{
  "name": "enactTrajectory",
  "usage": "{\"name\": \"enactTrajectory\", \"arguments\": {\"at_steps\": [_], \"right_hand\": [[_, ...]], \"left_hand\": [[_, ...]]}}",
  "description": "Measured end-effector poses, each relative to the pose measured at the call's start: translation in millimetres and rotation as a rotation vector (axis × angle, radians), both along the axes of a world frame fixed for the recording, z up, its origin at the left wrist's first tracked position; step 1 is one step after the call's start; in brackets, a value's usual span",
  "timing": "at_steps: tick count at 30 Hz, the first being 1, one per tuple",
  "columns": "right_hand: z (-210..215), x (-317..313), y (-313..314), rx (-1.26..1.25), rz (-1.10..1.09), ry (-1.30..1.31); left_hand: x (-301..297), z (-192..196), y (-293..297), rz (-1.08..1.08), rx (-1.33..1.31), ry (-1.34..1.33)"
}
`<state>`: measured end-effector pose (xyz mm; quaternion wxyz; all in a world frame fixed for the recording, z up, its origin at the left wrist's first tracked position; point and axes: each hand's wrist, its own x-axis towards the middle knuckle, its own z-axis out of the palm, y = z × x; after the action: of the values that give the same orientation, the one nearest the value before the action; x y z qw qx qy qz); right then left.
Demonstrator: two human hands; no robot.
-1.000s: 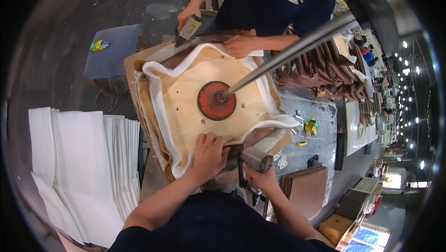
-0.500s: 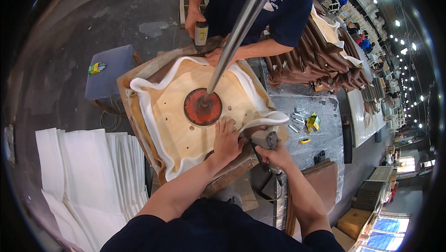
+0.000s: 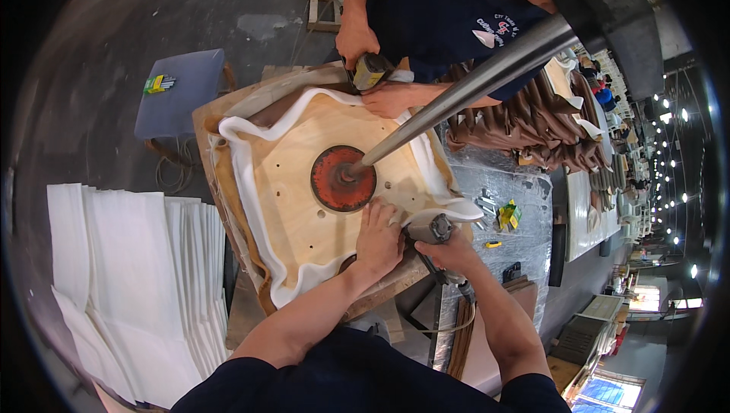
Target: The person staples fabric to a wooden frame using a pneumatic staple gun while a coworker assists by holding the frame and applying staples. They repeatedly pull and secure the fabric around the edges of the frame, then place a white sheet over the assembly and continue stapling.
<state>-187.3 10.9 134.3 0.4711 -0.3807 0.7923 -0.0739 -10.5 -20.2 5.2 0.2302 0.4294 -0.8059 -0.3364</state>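
A plywood seat board [image 3: 304,185] lies flat with white foam [image 3: 245,185] and brown leather folded up around its rim. A red press disc [image 3: 342,179] on a steel rod [image 3: 471,82] bears on its middle. My left hand [image 3: 378,239] presses flat on the foam at the board's near right edge. My right hand [image 3: 449,249] grips a grey staple gun [image 3: 431,228] right beside it, muzzle at the folded edge. Across the board, a co-worker's hand holds a yellow and grey staple gun [image 3: 370,71], the other hand [image 3: 389,97] pressing the far edge.
A stack of white foam sheets [image 3: 129,276] lies on the floor at the left. A blue stool [image 3: 182,93] stands beyond it. A foil-covered bench [image 3: 509,192] at the right carries staple strips and brown leather covers [image 3: 532,128]. An air hose [image 3: 449,314] hangs below the gun.
My view has swung, so the board sits more central and larger. Both my hands have shifted along the near edge toward the right corner, still together on the foam fold.
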Motion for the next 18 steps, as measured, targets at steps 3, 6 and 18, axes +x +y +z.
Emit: {"name": "enactTrajectory", "arguments": {"at_steps": [3, 6, 18], "right_hand": [[-2.1, 3.0, 0.5, -0.025, -0.037, 0.021], [-2.5, -1.5, 3.5, -0.035, -0.048, 0.041], [-4.3, 4.2, 18.0, -0.024, -0.028, -0.05]], "left_hand": [[2.0, 5.0, -4.6, -0.043, 0.033, -0.04], [11.0, 10.5, 3.6, -0.03, 0.021, 0.054], [13.5, -6.1, 8.6, 0.022, -0.007, 0.053]]}}
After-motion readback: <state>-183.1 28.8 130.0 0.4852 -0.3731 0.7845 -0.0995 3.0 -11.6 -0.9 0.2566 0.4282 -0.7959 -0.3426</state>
